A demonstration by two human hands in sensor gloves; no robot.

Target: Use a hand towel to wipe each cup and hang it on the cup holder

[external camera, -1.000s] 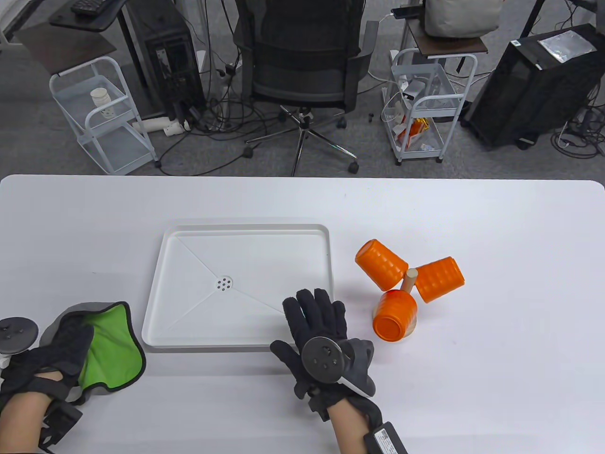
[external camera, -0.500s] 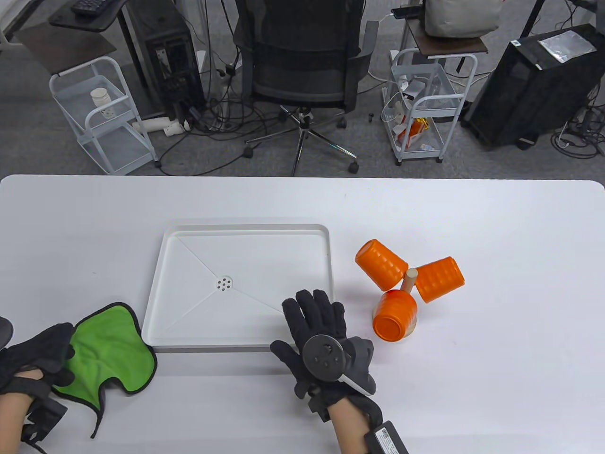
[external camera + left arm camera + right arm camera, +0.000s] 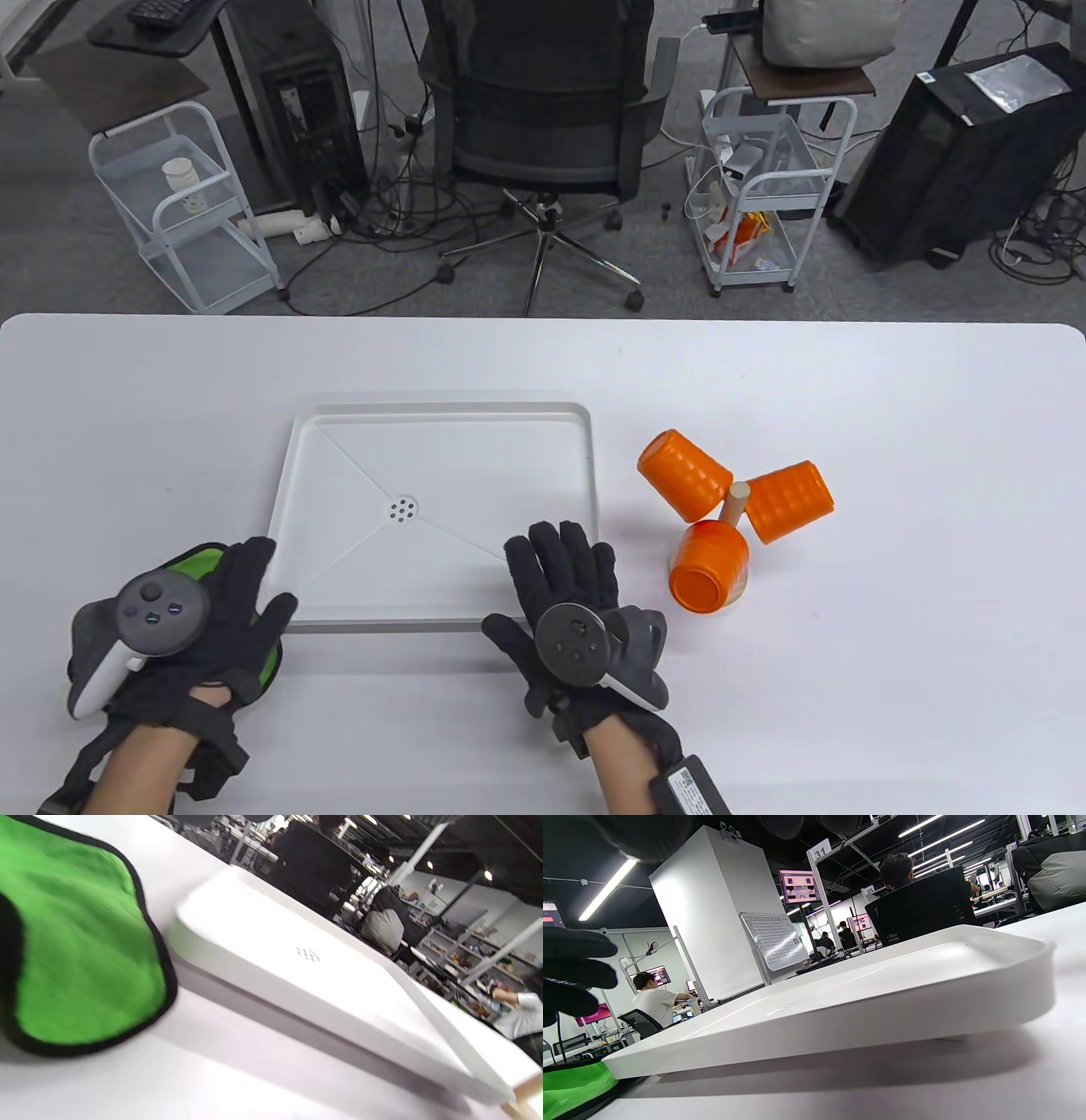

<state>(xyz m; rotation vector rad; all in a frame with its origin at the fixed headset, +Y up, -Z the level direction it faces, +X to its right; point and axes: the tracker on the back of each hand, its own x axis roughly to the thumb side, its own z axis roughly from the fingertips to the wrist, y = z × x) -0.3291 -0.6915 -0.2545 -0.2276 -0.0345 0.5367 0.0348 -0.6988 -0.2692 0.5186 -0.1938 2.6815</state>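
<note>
Three orange ribbed cups hang on a wooden cup holder [image 3: 735,501] right of the tray: one at the back left [image 3: 683,474], one at the right [image 3: 789,501], one at the front [image 3: 711,567]. The green hand towel [image 3: 191,561] with black edging lies on the table at the tray's front left corner. My left hand [image 3: 242,586] lies palm down on it with straight, spread fingers and covers most of it. The towel [image 3: 85,955] shows plainly in the left wrist view. My right hand [image 3: 564,564] rests flat, fingers straight, over the tray's front right edge and holds nothing.
The white drain tray [image 3: 441,412] sits mid-table between my hands, with nothing in it; it also shows as a tray [image 3: 297,971] in the left wrist view and a tray [image 3: 882,993] in the right. Beyond the table's far edge stand an office chair [image 3: 543,127] and carts.
My left hand has let the towel down onto the table, turned palm down and moved right to lie flat on it. The right hand has barely shifted.
</note>
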